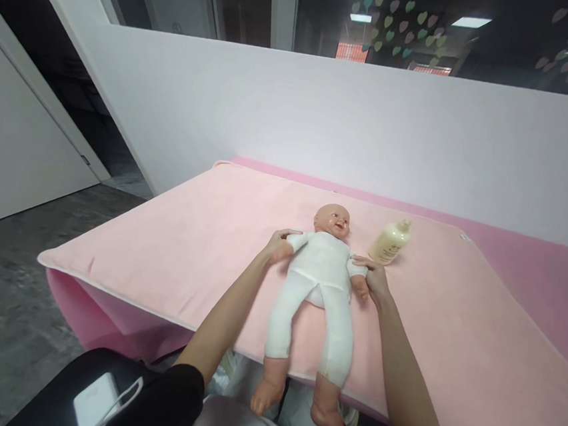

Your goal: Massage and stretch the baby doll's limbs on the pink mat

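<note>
A baby doll (pixel 322 262) with a white cloth body lies on its back, head toward the wall and feet past the table's near edge. My left hand (pixel 280 243) is closed around the doll's arm on the left side. On the other side, my right hand (pixel 376 277) grips the doll's other arm at the white sleeve, fingers laid over the top. The thumbs are partly hidden. Just beyond my right hand, a pale yellow pump bottle (pixel 390 243) lies tilted on the pink blanket (pixel 180 243).
The blanket covers a table with a pink cloth (pixel 118 317) hanging at the front. A white wall (pixel 323 116) with windows above stands behind it. At the far left is a white door (pixel 25 128). A white device with a cable (pixel 98 401) rests on my dark clothing.
</note>
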`<state>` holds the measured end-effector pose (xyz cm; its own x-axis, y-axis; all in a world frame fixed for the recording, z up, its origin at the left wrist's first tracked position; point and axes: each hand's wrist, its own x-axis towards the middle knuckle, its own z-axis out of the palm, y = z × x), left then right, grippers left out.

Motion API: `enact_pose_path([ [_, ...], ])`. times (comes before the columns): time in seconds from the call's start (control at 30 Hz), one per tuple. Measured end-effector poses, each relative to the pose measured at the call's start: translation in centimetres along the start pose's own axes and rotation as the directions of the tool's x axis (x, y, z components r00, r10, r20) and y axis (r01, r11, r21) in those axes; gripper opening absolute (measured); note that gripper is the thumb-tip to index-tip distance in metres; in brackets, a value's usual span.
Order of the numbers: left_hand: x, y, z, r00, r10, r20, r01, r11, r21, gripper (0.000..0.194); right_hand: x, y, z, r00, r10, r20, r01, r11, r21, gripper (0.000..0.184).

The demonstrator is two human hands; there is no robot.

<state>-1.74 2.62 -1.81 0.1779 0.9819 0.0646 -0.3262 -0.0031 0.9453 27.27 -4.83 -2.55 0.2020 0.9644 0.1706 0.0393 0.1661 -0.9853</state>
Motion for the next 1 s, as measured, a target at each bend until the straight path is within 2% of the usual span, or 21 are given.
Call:
enact_pose_path([
  [0.13, -0.2, 0.3, 0.0, 1.0, 0.004, -0.019, -0.003, 1.0, 0.016, 0.01, -0.2, -0.1, -0.2, 0.999, -0.036, 0.037, 0.038, 0.998, -0.047, 0.013],
  [0.23, -0.1, 0.4, 0.1, 1.0, -0.005, -0.011, 0.005, 1.0, 0.028, 0.017, -0.1, -0.3, 0.1, 1.0, -0.016, 0.018, 0.016, 1.0, -0.018, 0.013],
  [0.33, 0.1, 0.2, 0.2, 1.0, -0.003, -0.002, 0.003, 1.0, -0.004, 0.025, 0.2, -0.5, 0.6, 0.999, 0.042, -0.005, -0.042, 0.999, 0.009, 0.02],
  [0.43, 0.4, -0.1, 0.4, 0.999, 0.032, 0.015, -0.032, 0.999, 0.011, 0.027, 0.4, -0.4, 1.1, 0.999, 0.03, -0.037, -0.031, 0.999, -0.033, 0.029],
  [0.57, 1.0, -0.4, 0.8, 0.998, 0.035, -0.046, -0.022, 0.969, 0.248, 0.042, 0.9, 0.0, 1.8, 0.994, 0.006, -0.106, -0.03, 0.975, -0.221, 0.042],
  [0.7, 1.6, -0.3, 1.7, 0.986, 0.076, -0.149, 0.008, 0.867, 0.498, 0.046, 1.7, -0.1, 2.9, 0.979, 0.0, -0.204, -0.084, 0.911, -0.405, 0.044],
  [0.87, 1.6, 0.1, 2.3, 0.97, 0.137, -0.201, -0.006, 0.84, 0.543, 0.043, 2.2, -0.4, 4.0, 0.947, -0.079, -0.312, -0.107, 0.838, -0.535, 0.039],
  [1.0, 1.2, 0.1, 1.8, 0.977, 0.158, -0.143, -0.051, 0.826, 0.562, 0.04, 1.8, -0.1, 3.7, 0.961, -0.082, -0.263, -0.057, 0.874, -0.482, 0.044],
])
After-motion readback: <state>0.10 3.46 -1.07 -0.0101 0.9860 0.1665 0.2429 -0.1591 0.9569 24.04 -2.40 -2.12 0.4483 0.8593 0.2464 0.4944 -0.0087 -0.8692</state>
